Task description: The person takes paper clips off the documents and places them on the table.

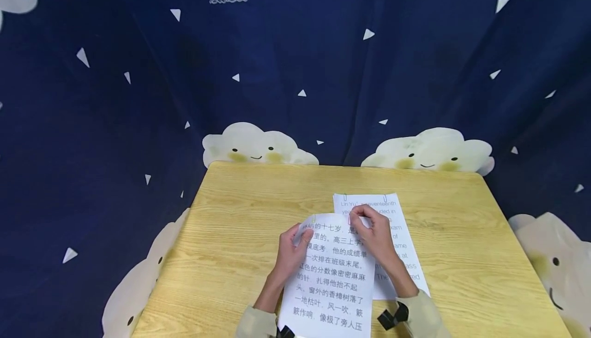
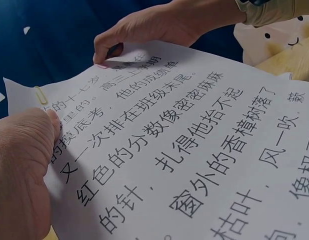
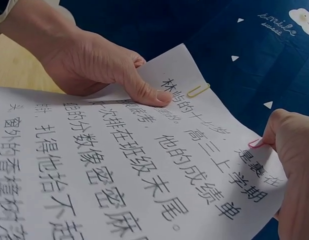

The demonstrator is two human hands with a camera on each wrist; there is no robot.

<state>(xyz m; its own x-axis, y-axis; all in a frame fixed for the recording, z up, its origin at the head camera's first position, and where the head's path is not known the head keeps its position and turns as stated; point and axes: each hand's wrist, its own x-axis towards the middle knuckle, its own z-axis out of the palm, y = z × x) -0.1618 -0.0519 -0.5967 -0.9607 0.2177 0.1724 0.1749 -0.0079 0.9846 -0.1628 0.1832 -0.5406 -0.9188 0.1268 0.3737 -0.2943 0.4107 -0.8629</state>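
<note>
A white paper sheet (image 1: 330,281) printed with large Chinese characters is held up, tilted, over the near part of the table. My left hand (image 1: 291,251) grips its left edge, thumb on the printed face and the other fingers hidden behind. A yellow paper clip (image 3: 198,90) sits on the top edge near that thumb. At the upper right, my right hand (image 1: 373,231) pinches a pink paper clip (image 3: 255,143) that is on the top edge of the sheet. In the right wrist view, part of the clip's loop shows beside the fingertips.
Behind the right hand, printed English paper (image 1: 408,240) lies on the wooden table (image 1: 240,199), partly covered. Its top edge carries a left paper clip (image 1: 345,197) and a right paper clip (image 1: 385,198). A dark blue curtain (image 1: 277,45) with clouds and triangles surrounds the table.
</note>
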